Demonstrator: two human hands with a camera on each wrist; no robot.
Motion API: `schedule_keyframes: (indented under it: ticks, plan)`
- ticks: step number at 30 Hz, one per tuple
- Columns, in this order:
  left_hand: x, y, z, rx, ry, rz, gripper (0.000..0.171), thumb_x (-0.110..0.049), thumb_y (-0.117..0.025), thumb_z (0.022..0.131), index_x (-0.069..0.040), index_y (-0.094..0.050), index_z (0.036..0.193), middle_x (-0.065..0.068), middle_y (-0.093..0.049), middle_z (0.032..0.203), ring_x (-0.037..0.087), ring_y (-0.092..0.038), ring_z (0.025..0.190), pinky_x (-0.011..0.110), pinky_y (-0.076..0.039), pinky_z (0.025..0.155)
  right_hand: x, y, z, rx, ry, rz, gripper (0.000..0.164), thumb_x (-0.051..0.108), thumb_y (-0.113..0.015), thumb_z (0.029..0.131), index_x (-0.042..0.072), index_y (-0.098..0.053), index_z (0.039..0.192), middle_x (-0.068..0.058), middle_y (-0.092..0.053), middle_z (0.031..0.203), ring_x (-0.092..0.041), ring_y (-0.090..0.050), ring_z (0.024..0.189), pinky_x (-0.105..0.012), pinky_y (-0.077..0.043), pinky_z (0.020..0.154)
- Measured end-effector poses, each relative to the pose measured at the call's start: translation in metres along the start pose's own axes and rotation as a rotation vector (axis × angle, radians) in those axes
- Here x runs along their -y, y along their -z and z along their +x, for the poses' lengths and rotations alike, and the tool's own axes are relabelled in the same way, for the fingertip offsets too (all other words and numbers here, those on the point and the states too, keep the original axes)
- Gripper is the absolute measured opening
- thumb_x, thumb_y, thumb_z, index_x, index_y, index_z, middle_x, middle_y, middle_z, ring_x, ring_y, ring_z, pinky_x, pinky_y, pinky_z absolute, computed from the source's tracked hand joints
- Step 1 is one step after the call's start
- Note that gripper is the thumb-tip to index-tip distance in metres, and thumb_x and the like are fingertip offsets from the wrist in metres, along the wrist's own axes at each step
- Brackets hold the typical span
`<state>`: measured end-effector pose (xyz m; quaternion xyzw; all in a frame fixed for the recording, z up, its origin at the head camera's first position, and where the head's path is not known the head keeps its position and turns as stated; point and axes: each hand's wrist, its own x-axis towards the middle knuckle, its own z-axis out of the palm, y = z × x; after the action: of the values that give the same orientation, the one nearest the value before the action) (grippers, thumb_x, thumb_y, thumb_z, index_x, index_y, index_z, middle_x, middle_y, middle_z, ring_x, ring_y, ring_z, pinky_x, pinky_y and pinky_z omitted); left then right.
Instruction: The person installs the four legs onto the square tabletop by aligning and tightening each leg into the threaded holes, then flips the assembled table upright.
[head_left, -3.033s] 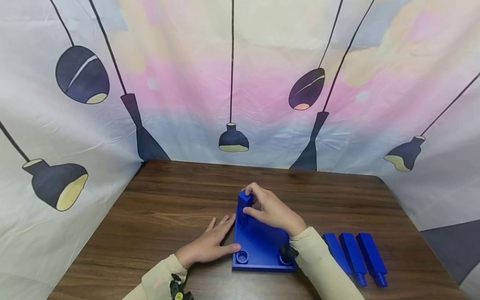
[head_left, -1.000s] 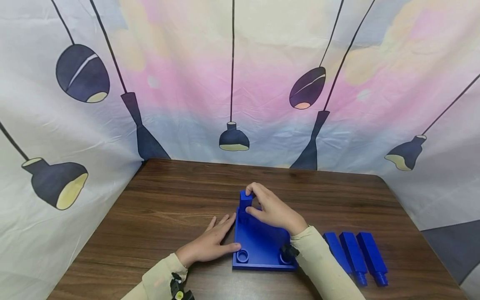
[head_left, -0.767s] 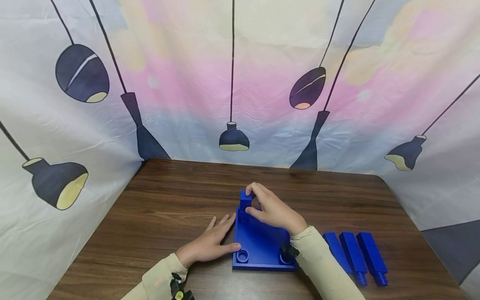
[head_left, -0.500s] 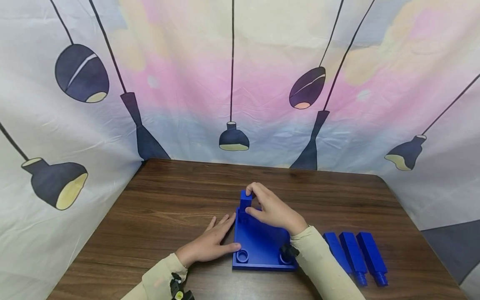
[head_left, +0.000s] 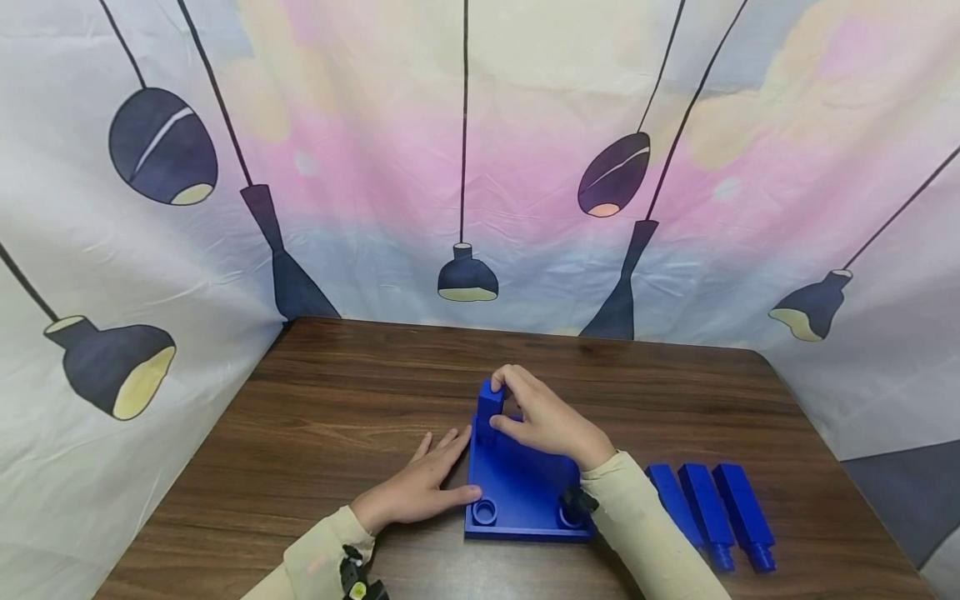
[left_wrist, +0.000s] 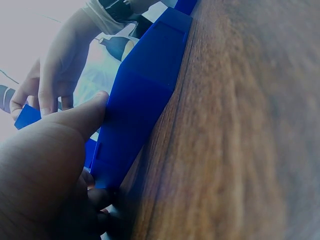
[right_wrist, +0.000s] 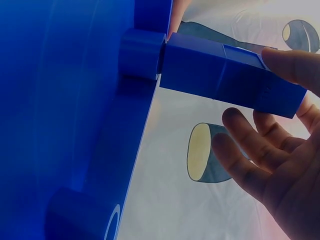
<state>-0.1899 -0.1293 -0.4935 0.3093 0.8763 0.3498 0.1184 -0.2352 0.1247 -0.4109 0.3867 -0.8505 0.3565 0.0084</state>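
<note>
A blue square panel (head_left: 517, 487) with a raised rim lies on the table, round sockets (head_left: 484, 512) at its corners. Upright at the far left corner stands a blue square post (head_left: 488, 408). My right hand (head_left: 551, 421) pinches this post near its top between thumb and fingers. In the right wrist view the post (right_wrist: 210, 72) meets its socket (right_wrist: 142, 52) end to end, with a thin dark line between them. My left hand (head_left: 423, 490) rests along the panel's left side, fingers spread and thumb on the rim. The right forearm hides part of the panel's right side.
Three more blue posts (head_left: 707, 517) lie side by side on the wooden table (head_left: 360, 392) to the right, narrow round ends facing me. The right sleeve overlaps the leftmost one. A cloth printed with lamps (head_left: 375, 167) hangs behind the table.
The post has turned in place: its faces point at different angles over the frames, and its top has shifted slightly. The left hand stays put; the right hand barely moves.
</note>
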Motion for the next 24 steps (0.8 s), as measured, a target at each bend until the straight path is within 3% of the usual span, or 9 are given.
schedule_keyframes:
  ticks: [7,14,19,24]
  plan:
    - [0.0008,-0.0001,0.0003,-0.002,-0.003,0.001,0.091,-0.05,-0.061,0.105,0.0,-0.019,0.167,0.017,-0.023,0.173,0.041,-0.015,0.16,0.07,0.001,0.124,0.0,0.0005,0.0008,0.002,0.004,0.009,0.036,0.006,-0.076,0.098,0.011,-0.046,0.119,-0.008,-0.051,0.117,-0.033,-0.063,0.104,-0.049,-0.062,0.087]
    - [-0.0004,0.0005,0.0011,0.003,0.0,-0.004,0.09,-0.05,-0.061,0.105,0.0,-0.019,0.168,0.016,-0.023,0.173,0.041,-0.014,0.161,0.07,0.002,0.124,-0.0035,0.0008,0.002,0.004,0.024,0.009,0.036,0.007,-0.075,0.098,0.013,-0.047,0.119,-0.01,-0.06,0.134,-0.024,-0.066,0.112,-0.052,-0.06,0.09]
    - [-0.0004,0.0005,0.0013,0.002,0.004,0.0,0.091,-0.051,-0.061,0.105,-0.001,-0.019,0.168,0.016,-0.023,0.173,0.04,-0.013,0.161,0.069,0.002,0.124,-0.0062,-0.0002,0.0023,0.02,0.02,0.039,0.035,0.008,-0.075,0.099,0.014,-0.046,0.119,-0.01,-0.062,0.139,-0.023,-0.068,0.104,-0.039,-0.061,0.082]
    - [0.0,-0.0001,0.0009,0.001,0.003,0.001,0.091,-0.052,-0.061,0.105,0.0,-0.02,0.167,0.017,-0.023,0.173,0.04,-0.014,0.161,0.069,0.002,0.124,-0.0067,-0.0015,0.0025,0.037,0.015,0.068,0.035,0.008,-0.073,0.099,0.014,-0.046,0.121,-0.006,-0.062,0.122,-0.025,-0.067,0.1,-0.031,-0.058,0.081]
